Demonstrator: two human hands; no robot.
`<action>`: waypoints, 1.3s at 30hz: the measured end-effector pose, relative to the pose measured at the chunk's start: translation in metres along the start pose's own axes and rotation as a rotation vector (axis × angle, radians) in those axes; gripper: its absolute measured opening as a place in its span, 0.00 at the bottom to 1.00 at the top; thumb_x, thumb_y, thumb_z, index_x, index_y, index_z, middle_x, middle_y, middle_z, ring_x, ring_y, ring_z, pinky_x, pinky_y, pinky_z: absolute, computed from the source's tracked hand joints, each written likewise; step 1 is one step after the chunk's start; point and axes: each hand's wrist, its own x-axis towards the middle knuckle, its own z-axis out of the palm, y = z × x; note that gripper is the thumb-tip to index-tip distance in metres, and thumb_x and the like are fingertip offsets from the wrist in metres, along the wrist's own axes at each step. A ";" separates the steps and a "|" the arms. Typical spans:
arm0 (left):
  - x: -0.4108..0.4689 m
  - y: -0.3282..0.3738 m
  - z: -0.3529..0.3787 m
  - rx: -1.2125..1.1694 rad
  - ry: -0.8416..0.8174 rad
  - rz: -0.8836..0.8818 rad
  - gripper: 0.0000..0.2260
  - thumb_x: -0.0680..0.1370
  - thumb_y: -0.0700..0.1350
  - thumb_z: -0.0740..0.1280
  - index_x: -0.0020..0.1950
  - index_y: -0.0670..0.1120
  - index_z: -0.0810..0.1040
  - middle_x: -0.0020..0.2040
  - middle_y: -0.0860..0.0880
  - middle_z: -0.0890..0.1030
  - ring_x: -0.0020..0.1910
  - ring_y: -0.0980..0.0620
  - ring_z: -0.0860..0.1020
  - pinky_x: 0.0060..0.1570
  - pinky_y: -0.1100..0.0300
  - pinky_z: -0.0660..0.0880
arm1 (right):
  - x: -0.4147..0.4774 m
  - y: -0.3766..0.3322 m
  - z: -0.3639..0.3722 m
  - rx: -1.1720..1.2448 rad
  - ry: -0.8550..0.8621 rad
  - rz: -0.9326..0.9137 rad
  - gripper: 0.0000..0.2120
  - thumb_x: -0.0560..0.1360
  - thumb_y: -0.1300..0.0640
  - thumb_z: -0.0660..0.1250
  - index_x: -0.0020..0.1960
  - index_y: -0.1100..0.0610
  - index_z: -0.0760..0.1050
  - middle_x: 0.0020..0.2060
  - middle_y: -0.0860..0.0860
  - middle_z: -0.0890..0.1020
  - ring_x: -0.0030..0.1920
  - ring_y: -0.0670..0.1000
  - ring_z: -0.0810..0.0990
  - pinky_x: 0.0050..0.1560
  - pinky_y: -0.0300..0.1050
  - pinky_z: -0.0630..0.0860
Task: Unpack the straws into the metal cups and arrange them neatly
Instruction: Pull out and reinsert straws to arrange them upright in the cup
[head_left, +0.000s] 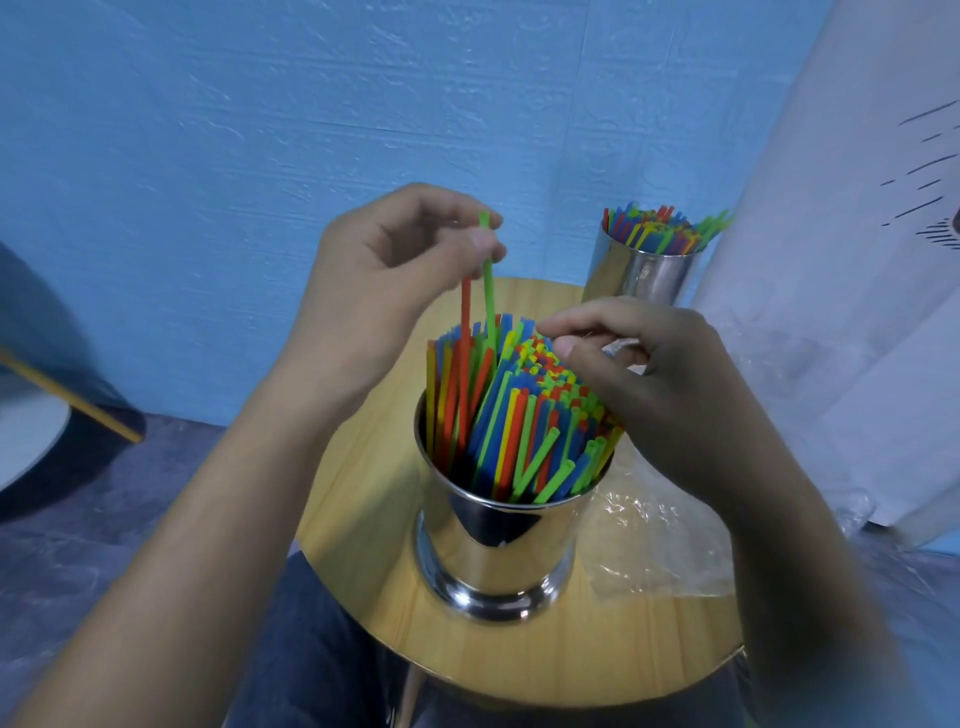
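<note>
Two straws, a green straw (487, 280) and a red straw (466, 306), were pinched between the thumb and fingertips of the left hand (395, 270), lifted nearly upright above the others with their lower ends down in the bundle of straws (519, 415). The right hand (660, 374) hovered with curled fingers over the bundle's top, forefinger and thumb close together at the straw tips; whether it pinched anything could not be told. The near metal cup (493, 545), polished with a flared foot, stood near the middle of a round wooden table (649, 649). Behind it rose a blue textured wall (260, 130); the floor (78, 545) was mottled grey. The bundle, red, green, blue and yellow, filled that cup, part upright at the left and part leaning right, tips fanning past the rim. A far metal cup (639, 275), likewise packed with coloured straws (660, 228), stood at the table's back edge, well apart from the near one. Crumpled clear plastic wrap (649, 545) lay on the table just right of the near cup, partly hidden by the right forearm. A white cloth (831, 260) with black markings hung at the right, just beside the far cup. Dark trousers (311, 649) showed below the table's near edge.
</note>
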 end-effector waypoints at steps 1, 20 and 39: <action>0.001 -0.001 0.000 0.014 -0.018 -0.006 0.05 0.79 0.37 0.70 0.48 0.47 0.81 0.45 0.49 0.86 0.47 0.54 0.85 0.46 0.61 0.77 | 0.000 0.000 0.000 -0.005 -0.004 0.004 0.11 0.77 0.47 0.64 0.54 0.43 0.84 0.47 0.39 0.84 0.52 0.41 0.82 0.47 0.43 0.76; 0.005 0.004 -0.005 -0.204 0.390 0.171 0.06 0.81 0.38 0.67 0.56 0.47 0.77 0.45 0.49 0.82 0.42 0.49 0.79 0.45 0.55 0.78 | 0.003 -0.002 0.003 0.001 0.055 0.015 0.15 0.76 0.45 0.65 0.61 0.42 0.82 0.46 0.35 0.83 0.53 0.38 0.82 0.54 0.45 0.80; -0.020 -0.030 -0.011 -0.143 0.396 -0.259 0.06 0.80 0.46 0.71 0.45 0.49 0.77 0.40 0.52 0.85 0.40 0.51 0.83 0.45 0.56 0.79 | 0.002 -0.004 -0.009 0.707 0.304 -0.020 0.06 0.78 0.62 0.69 0.52 0.55 0.83 0.40 0.51 0.86 0.40 0.49 0.79 0.44 0.41 0.76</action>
